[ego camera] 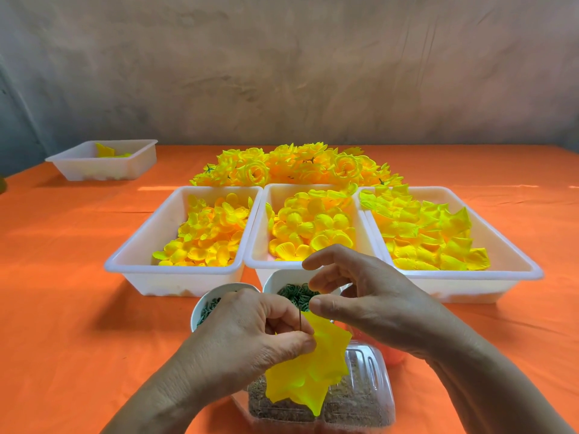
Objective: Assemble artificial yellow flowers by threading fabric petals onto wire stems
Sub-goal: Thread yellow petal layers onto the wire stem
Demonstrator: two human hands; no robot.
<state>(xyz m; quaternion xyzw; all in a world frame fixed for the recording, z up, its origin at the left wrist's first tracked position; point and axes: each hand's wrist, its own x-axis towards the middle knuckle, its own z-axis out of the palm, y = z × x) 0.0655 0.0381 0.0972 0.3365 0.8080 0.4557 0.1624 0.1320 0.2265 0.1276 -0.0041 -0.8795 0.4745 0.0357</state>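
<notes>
My left hand (250, 336) pinches a thin wire stem (300, 319) that stands upright through a stack of yellow fabric petals (308, 371). The petals hang below my fingers over a clear box. My right hand (360, 303) hovers just right of the wire tip with its fingers loosely spread and nothing in them. Three white trays hold loose yellow petals: left tray (134, 245), middle tray (255, 242), right tray (513, 255). A heap of finished yellow flowers (297, 166) lies behind the trays.
Two small white bowls of green parts sit under my hands: one on the left (206, 303), one in the middle (289, 278). A clear plastic box (369, 389) with brown wires lies nearest me. Another white tray (103, 164) stands far left on the orange cloth (62, 308).
</notes>
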